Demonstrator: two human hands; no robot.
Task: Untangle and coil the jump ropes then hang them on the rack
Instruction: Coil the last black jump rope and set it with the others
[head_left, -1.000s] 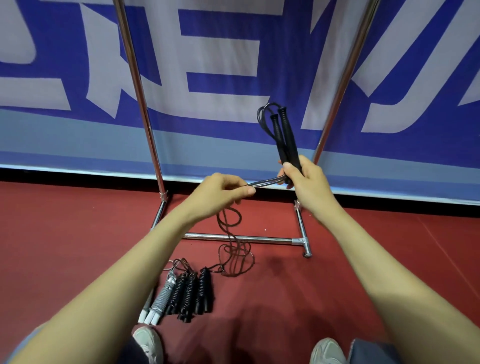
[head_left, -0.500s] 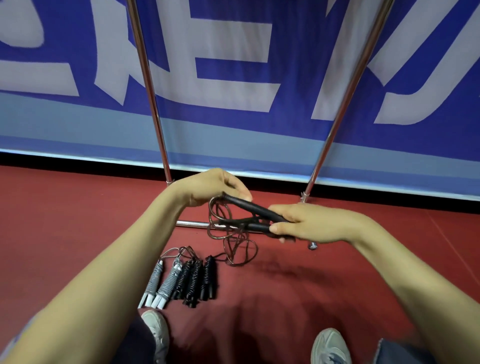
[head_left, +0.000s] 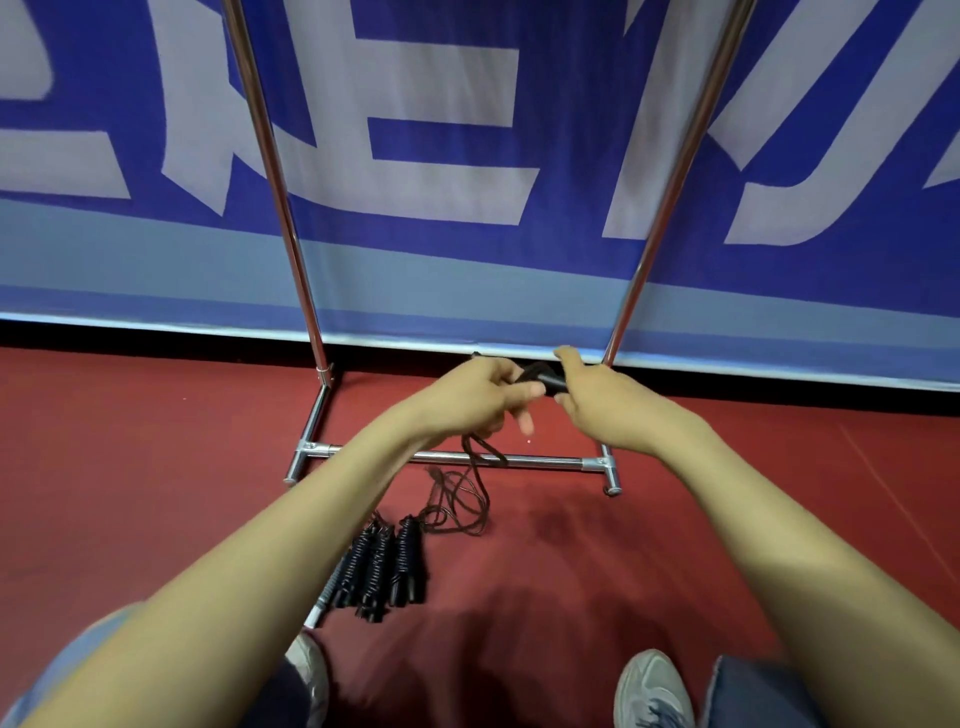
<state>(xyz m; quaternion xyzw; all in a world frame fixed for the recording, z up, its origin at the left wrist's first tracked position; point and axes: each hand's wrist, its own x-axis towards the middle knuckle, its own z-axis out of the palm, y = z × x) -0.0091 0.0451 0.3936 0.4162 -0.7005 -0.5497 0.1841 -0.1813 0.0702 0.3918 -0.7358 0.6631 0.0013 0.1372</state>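
**Black handles (head_left: 546, 382) gripped between both hands, rope (head_left: 475, 483) trailing down**

The left hand (head_left: 475, 400) and right hand (head_left: 610, 408) are close together, with the handles showing in the small gap between them. The right hand's fingers are curled round the handles, thumb raised above. Most of that grip is hidden behind the back of the hand. The left hand is closed too, wrapped round the rope near where it joins the handles, with one blurred fingertip pointing down. How much of the handles lies inside either fist cannot be told.

From under the left hand the rope drops in thin dark loops, crosses in front of the low bar of the rack (head_left: 545, 460) and ends in a loose tangle on the red floor (head_left: 156, 467) below the grip. Nearer the person, under the left forearm, lies a bundle (head_left: 384, 566) of more ribbed black handles, side by side. A pale one at its left edge is partly hidden by the arm.

The rack is chromed, and its two posts rise on either side of the grip. The right post's foot is just behind the right hand. Beyond the rack hangs a blue banner (head_left: 441, 234) with large white letters. Two grey shoes (head_left: 652, 691) show at the bottom edge
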